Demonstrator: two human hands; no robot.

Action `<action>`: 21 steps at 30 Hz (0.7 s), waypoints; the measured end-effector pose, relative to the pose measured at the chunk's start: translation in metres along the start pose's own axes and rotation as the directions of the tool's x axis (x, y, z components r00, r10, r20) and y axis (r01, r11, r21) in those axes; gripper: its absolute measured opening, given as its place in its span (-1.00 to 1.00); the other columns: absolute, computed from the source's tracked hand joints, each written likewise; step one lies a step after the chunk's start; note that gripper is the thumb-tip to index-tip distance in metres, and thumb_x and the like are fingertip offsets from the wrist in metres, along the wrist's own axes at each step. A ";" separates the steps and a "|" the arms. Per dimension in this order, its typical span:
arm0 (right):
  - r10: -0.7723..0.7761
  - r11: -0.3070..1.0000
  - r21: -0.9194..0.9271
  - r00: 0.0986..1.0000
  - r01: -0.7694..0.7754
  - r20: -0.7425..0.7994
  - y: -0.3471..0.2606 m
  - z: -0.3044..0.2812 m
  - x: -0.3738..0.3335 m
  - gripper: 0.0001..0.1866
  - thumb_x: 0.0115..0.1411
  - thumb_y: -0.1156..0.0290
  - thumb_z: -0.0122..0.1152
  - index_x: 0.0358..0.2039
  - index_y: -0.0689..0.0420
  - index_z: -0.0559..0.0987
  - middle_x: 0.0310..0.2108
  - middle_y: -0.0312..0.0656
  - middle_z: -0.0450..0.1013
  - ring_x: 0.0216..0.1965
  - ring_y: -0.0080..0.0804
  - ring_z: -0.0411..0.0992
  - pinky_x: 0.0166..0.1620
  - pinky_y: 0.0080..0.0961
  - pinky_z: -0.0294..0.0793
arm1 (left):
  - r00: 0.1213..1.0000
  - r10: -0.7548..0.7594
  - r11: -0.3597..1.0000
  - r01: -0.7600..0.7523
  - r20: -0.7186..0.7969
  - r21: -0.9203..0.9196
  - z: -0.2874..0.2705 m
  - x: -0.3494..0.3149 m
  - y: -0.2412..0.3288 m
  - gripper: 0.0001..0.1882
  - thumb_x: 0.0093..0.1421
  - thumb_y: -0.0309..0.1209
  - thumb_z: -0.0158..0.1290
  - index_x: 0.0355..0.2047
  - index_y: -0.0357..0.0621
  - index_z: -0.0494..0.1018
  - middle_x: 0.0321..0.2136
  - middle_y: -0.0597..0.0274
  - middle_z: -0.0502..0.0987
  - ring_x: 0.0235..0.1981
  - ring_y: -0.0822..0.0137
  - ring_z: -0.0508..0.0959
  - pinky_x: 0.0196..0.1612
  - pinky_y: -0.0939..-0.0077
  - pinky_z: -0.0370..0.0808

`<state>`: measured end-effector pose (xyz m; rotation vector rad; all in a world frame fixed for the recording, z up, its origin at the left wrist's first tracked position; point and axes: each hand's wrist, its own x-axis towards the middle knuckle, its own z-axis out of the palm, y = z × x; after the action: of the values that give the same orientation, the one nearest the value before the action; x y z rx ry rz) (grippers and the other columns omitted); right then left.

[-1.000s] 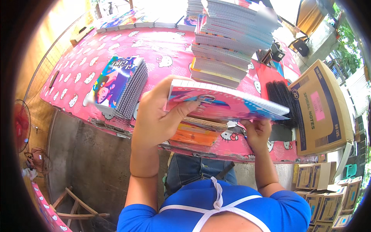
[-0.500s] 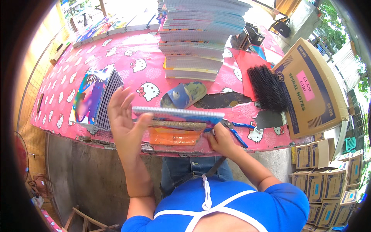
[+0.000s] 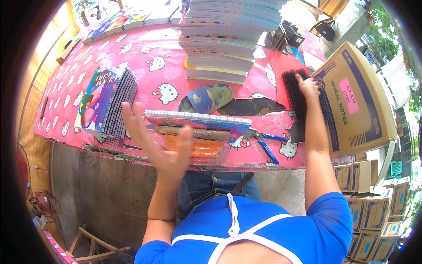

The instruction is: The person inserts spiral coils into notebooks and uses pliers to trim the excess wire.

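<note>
My left hand [image 3: 165, 152] is raised over the near table edge, fingers spread, holding nothing; it is slightly blurred. Behind it a notebook's unbound pages [image 3: 198, 116] lie edge-on with a row of holes along the top. They rest against a worn brown bar [image 3: 193, 132] above an orange taped block [image 3: 191, 147]. Reaching far right, my right hand [image 3: 310, 88] has its thumb and fingers closed on the pile of black spiral coils [image 3: 295, 94]; how many coils it grips is hidden. Blue-handled pliers [image 3: 266, 145] lie on the table, apart from both hands.
Bound notebooks [image 3: 103, 101] are piled at left. A tall notebook stack [image 3: 224, 44] stands behind a blue slipper [image 3: 204, 99]. An open carton [image 3: 356, 101] tilts beside the coils on the pink-covered table [image 3: 145, 79]. More cartons [image 3: 369, 211] stand at lower right.
My right hand has left the pliers and pages and moved right to the black coils. The pliers now lie loose. My left hand has come nearer and rightward, off the pages, still spread.
</note>
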<state>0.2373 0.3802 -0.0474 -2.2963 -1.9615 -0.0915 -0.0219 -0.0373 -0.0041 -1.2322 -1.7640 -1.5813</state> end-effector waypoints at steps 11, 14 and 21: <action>-0.444 0.896 -0.040 0.894 0.443 -0.051 -0.053 0.013 -0.103 -0.27 0.01 0.02 0.31 0.01 0.31 0.32 0.06 0.08 0.32 0.12 0.03 0.27 0.06 -0.14 0.33 | 0.772 0.128 0.947 -0.282 0.622 0.156 0.030 0.002 0.036 -0.44 0.20 -0.22 0.01 0.18 -0.14 0.25 0.07 0.08 0.36 0.09 0.14 0.34 0.24 0.00 -0.07; -0.468 0.879 0.072 0.881 0.472 -0.067 -0.048 0.005 -0.084 -0.36 -0.10 0.06 0.42 -0.15 0.27 0.42 -0.08 0.05 0.43 -0.02 0.02 0.41 -0.07 -0.21 0.45 | 0.818 0.136 0.976 -0.208 0.559 0.067 0.031 0.004 0.040 -0.54 0.17 -0.25 0.06 0.06 -0.13 0.38 -0.08 0.12 0.48 -0.02 0.18 0.43 0.18 0.13 0.05; -0.472 0.846 0.198 0.868 0.495 -0.154 -0.043 -0.010 -0.061 -0.68 0.05 0.25 0.29 -0.31 0.24 0.55 -0.26 0.05 0.52 -0.17 0.01 0.50 -0.13 -0.19 0.48 | 0.929 0.125 0.988 -0.082 0.349 -0.134 0.039 0.005 0.033 -0.90 -0.01 -0.40 0.22 -0.44 -0.08 0.60 -0.32 0.27 0.58 -0.24 0.31 0.54 0.06 0.33 0.19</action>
<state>0.1860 0.3259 -0.0426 -1.5795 -2.3105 -0.0182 0.0125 -0.0009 0.0086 -1.7331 -1.7996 -1.4885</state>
